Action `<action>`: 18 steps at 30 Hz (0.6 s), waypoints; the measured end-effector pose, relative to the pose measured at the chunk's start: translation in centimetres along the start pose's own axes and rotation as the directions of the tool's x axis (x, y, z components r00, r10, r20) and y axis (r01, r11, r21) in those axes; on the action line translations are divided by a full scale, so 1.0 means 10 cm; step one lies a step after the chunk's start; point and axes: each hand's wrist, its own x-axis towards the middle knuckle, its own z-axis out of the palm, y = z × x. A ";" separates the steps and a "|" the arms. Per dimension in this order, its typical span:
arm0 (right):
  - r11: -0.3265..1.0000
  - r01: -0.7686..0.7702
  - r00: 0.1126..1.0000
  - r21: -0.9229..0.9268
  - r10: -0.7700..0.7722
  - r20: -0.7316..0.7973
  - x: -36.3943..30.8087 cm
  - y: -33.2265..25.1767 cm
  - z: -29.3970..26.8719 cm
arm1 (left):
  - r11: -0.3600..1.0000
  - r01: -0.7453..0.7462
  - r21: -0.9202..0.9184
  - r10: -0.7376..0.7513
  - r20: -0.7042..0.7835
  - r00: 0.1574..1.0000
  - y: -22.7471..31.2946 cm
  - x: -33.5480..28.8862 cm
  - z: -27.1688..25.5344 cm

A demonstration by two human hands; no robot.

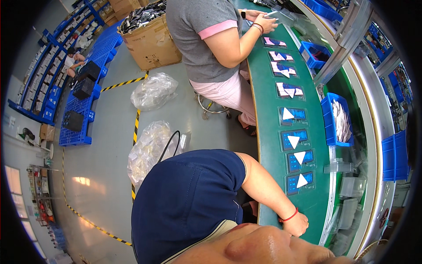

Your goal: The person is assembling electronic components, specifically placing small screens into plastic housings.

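My left hand [295, 224], with a red cord at the wrist, is curled with its knuckles up over the green bench top [274, 193]. Its fingertips are hidden, so anything inside it cannot be made out. My right hand is out of view. Beyond the left hand, flat blue packets [292, 183] lie in a row along the bench. On each of the nearest ones sits a white triangular piece [302, 181]. Farther along, the flat packets [283, 69] show dark blue, pink and white.
A seated co-worker [198, 48] holds a thin pale object at the bench's far end. Blue bins [326, 108] line the right side, one full of whitish slips [340, 121]. Clear plastic bags [154, 90] and a large carton [149, 48] stand on the floor.
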 end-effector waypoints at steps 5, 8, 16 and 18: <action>0.992 0.124 0.940 0.005 -0.116 -0.321 -0.01 0.05 0.01 | 0.999 -0.051 -0.007 0.051 -0.020 0.999 -0.01 0.08 0.05; 0.995 0.096 0.966 0.013 -0.090 -0.242 -0.01 0.08 0.09 | 0.998 -0.054 -0.033 0.053 -0.031 0.998 0.00 0.07 0.05; 0.999 -0.039 0.999 0.012 0.039 0.025 -0.08 -0.28 0.02 | 0.996 -0.041 -0.078 0.037 -0.055 0.998 -0.02 -0.09 0.02; 1.000 -0.004 1.000 0.002 0.004 -0.014 -0.04 -0.09 0.02 | 0.991 -0.076 -0.106 0.070 -0.064 0.996 0.01 -0.06 -0.03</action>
